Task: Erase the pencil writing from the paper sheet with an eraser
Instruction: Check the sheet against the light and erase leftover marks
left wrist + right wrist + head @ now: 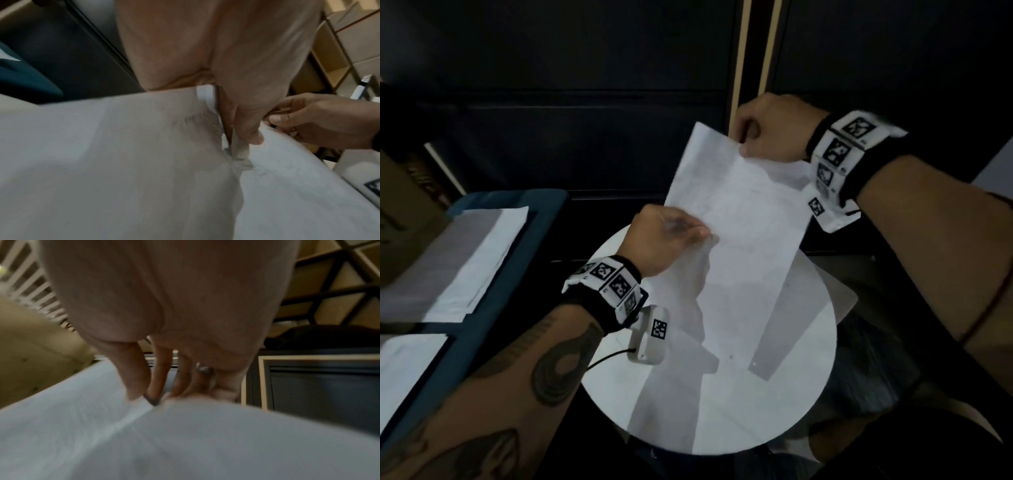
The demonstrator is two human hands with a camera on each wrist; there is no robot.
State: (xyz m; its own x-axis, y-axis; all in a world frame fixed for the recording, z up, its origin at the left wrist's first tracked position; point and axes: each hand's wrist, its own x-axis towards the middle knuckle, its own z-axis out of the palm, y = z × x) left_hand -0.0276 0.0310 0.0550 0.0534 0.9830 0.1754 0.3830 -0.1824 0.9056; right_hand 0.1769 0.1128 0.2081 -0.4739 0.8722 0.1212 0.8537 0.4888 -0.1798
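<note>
— White paper sheet (736, 219) held up over round white table (722, 411), head view?
— Yes. Right hand (770, 133) pinching top edge at one o'clock; left hand (664, 236) gripping left edge at nine.
— Left wrist view?
— Thumb (246, 123) clamped on sheet, smudged grey eraser (239, 149) beneath.
— Right wrist view?
— Fingers (137, 369) curled over paper edge, blurred.

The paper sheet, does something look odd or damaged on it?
Yes. The paper sheet is held above the round table by both hands, not lying flat. Where the left hand pinches it, it puckers into creases, with a grey smudge nearby.
</note>
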